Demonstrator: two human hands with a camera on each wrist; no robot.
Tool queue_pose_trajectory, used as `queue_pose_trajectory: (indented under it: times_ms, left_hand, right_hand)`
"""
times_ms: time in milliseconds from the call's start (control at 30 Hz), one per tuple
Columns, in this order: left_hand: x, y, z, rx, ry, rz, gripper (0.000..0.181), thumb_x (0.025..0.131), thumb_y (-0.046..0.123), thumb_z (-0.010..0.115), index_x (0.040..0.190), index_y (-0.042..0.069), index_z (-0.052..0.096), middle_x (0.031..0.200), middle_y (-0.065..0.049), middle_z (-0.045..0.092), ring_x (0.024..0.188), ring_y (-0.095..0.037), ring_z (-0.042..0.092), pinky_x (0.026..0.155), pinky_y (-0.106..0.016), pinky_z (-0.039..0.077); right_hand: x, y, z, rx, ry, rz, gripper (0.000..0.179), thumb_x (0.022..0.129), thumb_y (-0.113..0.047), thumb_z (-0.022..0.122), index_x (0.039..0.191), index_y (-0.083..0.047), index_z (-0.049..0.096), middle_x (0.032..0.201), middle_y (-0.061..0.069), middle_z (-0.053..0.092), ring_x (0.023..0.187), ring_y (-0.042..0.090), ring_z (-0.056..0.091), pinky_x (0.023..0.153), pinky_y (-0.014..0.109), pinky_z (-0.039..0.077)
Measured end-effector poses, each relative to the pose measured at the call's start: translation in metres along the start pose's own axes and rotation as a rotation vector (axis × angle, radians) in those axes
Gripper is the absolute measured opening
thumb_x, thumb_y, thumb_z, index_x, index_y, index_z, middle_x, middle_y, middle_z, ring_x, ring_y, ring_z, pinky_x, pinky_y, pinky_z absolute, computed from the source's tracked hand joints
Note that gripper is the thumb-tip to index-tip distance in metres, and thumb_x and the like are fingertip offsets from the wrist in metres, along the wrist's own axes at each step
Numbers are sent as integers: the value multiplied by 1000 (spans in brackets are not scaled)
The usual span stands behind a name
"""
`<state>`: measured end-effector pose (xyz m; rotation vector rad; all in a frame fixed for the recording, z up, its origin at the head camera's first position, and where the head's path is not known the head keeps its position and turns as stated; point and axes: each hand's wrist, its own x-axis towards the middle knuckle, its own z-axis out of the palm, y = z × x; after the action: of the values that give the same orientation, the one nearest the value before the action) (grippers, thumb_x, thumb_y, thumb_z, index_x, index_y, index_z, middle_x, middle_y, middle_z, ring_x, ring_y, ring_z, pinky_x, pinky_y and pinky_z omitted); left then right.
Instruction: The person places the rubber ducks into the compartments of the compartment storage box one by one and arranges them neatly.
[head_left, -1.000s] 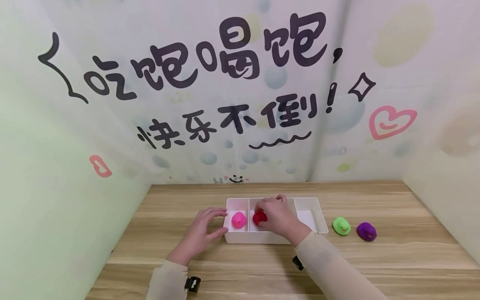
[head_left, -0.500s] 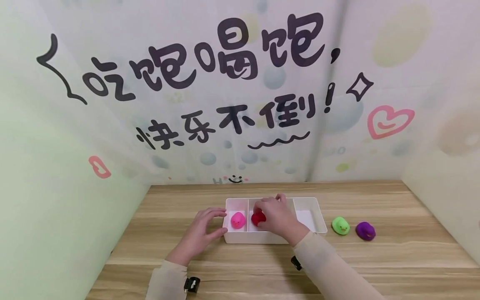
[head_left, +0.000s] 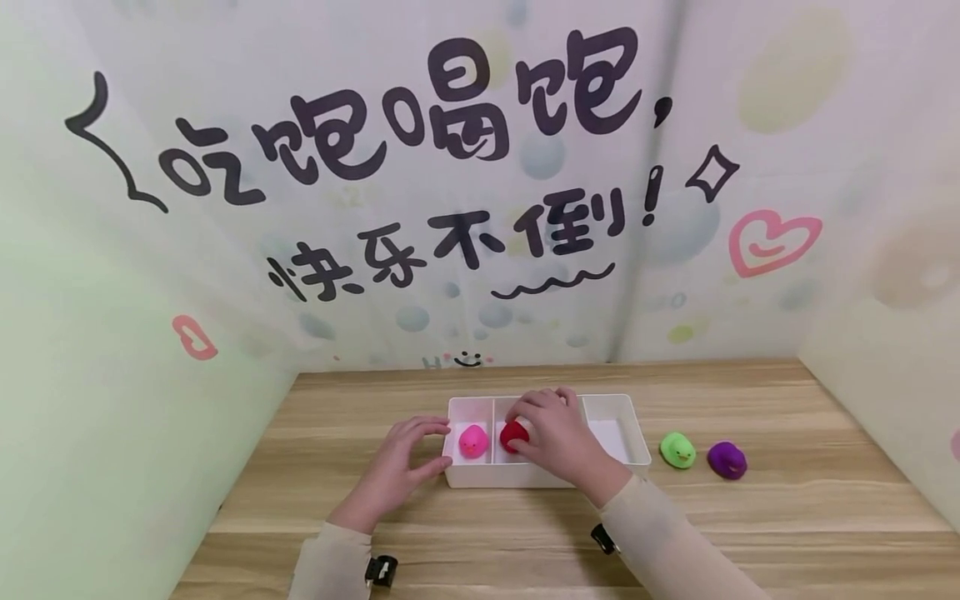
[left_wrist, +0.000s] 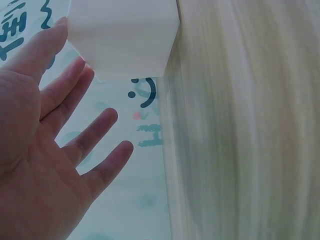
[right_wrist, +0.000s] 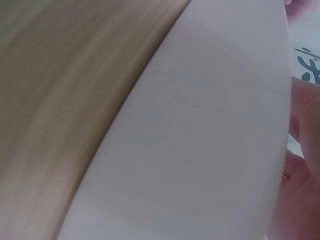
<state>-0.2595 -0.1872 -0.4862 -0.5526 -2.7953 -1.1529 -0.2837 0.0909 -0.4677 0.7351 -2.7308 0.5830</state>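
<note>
A white tray (head_left: 480,476) with dividers stands on the table. Its left compartment holds a pink toy duck (head_left: 473,442). In the middle compartment is a red toy duck (head_left: 513,436), partly covered by my right hand (head_left: 555,437), whose thumb and fingers curl around it from above. My left hand (head_left: 397,467) is at the tray's left end, thumb and fingertips right at the rim. In the left wrist view, the left hand (left_wrist: 55,115) shows spread, fairly straight fingers beside the white tray wall (left_wrist: 125,45). The right wrist view mostly shows the tray's front wall (right_wrist: 200,120).
To the right of the tray, a green toy duck (head_left: 678,450) and a purple toy duck (head_left: 727,460) sit on the wood-grain table (head_left: 480,542). A printed curtain (head_left: 450,333) with dark lettering hangs behind the table's back edge.
The right hand's wrist has shifted slightly right, its fingers staying at the red duck. The left hand keeps its place at the tray's end. The whole head view has drifted a little.
</note>
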Motion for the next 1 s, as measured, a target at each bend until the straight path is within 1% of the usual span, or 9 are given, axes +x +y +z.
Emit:
queue_pose_trajectory:
  times_ms: [167,400,567,667,800,900,1000]
  left_hand:
    - [-1,-1,0,14,10,1,43,90,22,81,130,14,68,146,4,60,139,-30,49,119,-57,41]
    - [-1,-1,0,11,2,-3,42,91,21,81,130,14,68,145,4,61,138,-30,49,119,-57,40]
    - [-1,-2,0,10,2,-7,41,91,20,81,130,15,68,146,3,60,139,-30,48,120,-57,39]
    - [-1,-2,-1,9,3,0,41,91,21,80,130,14,68,146,2,60,139,-30,48,120,-57,39]
    - [-1,-1,-1,0,-4,3,41,91,21,80,130,14,68,146,2,61,139,-30,48,120,-57,39]
    - [-1,0,-1,1,-8,-4,41,92,22,80,130,14,68,145,5,60,140,-29,48,120,-55,39]
    - [-1,-1,-1,0,-8,-4,42,92,22,80,131,14,67,146,5,60,140,-29,48,120,-55,39]
  right_hand:
    - [-7,2,-6,0,57,-10,29,81,-23,90,106,-21,76,114,-1,71,116,24,62,111,61,39]
    - [-17,10,-14,-19,95,10,30,79,-20,91,106,-23,76,114,-4,71,115,22,63,110,59,40]
    - [-21,15,-19,-42,147,-15,30,79,-19,91,105,-21,76,112,-3,72,112,23,66,105,53,47]
    - [-24,18,-22,-56,181,-29,30,79,-18,91,104,-19,75,110,-2,72,110,24,67,100,50,51]
    - [-30,24,-26,-76,196,-35,30,78,-18,91,103,-18,75,108,-1,72,109,24,67,98,50,51]
    - [-35,30,-29,-90,197,-30,30,78,-18,91,103,-18,75,108,-1,72,108,25,67,95,52,51]
    - [-40,34,-33,-100,201,-26,29,79,-18,91,103,-19,74,107,-1,72,105,25,67,93,52,53]
